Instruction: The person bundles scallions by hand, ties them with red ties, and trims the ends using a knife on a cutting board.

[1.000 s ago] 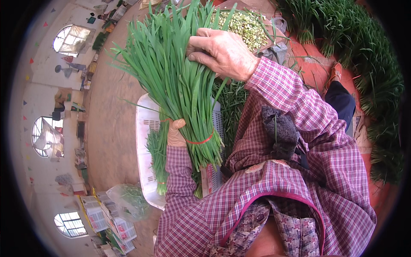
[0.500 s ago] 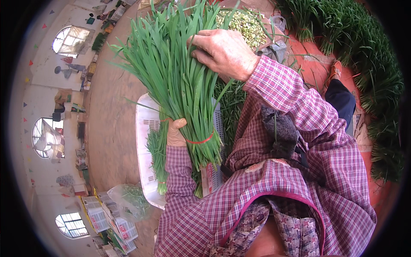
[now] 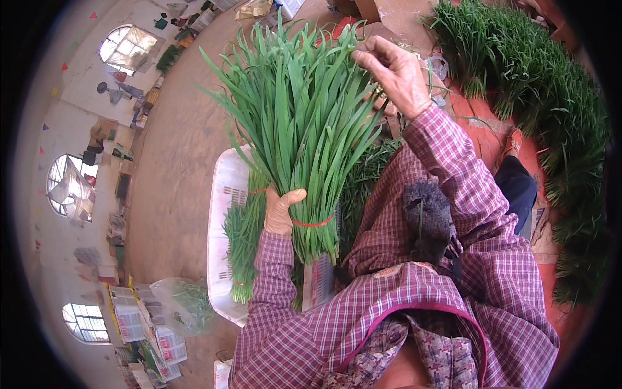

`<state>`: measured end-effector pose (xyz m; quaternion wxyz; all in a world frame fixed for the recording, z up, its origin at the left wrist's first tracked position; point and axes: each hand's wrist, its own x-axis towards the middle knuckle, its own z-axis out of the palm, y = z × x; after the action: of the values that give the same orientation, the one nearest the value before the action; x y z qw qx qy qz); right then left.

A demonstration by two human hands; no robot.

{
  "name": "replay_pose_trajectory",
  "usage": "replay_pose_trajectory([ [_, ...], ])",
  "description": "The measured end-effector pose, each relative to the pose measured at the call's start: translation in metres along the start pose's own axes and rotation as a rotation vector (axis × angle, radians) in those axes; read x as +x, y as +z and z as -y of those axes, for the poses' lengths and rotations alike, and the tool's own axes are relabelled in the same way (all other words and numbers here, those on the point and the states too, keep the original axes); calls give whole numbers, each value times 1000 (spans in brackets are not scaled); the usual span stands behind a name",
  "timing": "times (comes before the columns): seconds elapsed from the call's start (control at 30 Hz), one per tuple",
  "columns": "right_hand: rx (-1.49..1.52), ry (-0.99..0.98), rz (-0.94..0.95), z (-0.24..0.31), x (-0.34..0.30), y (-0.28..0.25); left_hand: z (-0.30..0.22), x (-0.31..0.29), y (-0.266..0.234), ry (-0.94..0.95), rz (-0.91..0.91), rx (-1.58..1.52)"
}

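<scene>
A large bunch of garlic chives [image 3: 295, 123] stands fanned out in front of me, its stems bound low down by a red band [image 3: 314, 222]. My left hand [image 3: 281, 209], in a tan glove, is closed around the stems just above that band. At the upper right edge of the leaves, my right hand [image 3: 398, 74] is bare and pinches a leaf tip between thumb and finger. Beneath the bunch is a white plastic crate [image 3: 222, 178], partly hidden. Several smaller banded bunches of chives [image 3: 241, 240] lie inside it.
Rows of green chive bunches [image 3: 531, 97] line the red floor sheet [image 3: 476, 126] on the right. Loose dark leaves [image 3: 369, 172] lie beside my leg. A clear plastic bag of greens [image 3: 188, 308] sits at lower left, and a cardboard box [image 3: 405, 19] at the top.
My right hand has moved up and right, from lying over the leaves to pinching at their edge. The bunch stands more upright and spread, still in my left hand.
</scene>
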<state>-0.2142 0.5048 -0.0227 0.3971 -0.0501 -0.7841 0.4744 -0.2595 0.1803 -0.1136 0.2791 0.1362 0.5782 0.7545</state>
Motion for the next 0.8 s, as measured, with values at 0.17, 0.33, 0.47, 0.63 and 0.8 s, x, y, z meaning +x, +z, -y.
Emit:
replay_pose_trajectory([
  [0.17,-498,-29,-10,13,4,-43,0,0,9,75,-59,65],
  [0.33,-278,-316,-62,47,-1,-26,-1,2,26,120,-92,100],
  [0.47,-13,-163,176,72,-8,-4,4,8,36,151,-82,158],
  [0.63,92,-46,316,66,-18,21,6,14,55,157,-87,178],
  [0.8,147,-68,236,59,-17,50,12,14,68,137,-87,141],
])
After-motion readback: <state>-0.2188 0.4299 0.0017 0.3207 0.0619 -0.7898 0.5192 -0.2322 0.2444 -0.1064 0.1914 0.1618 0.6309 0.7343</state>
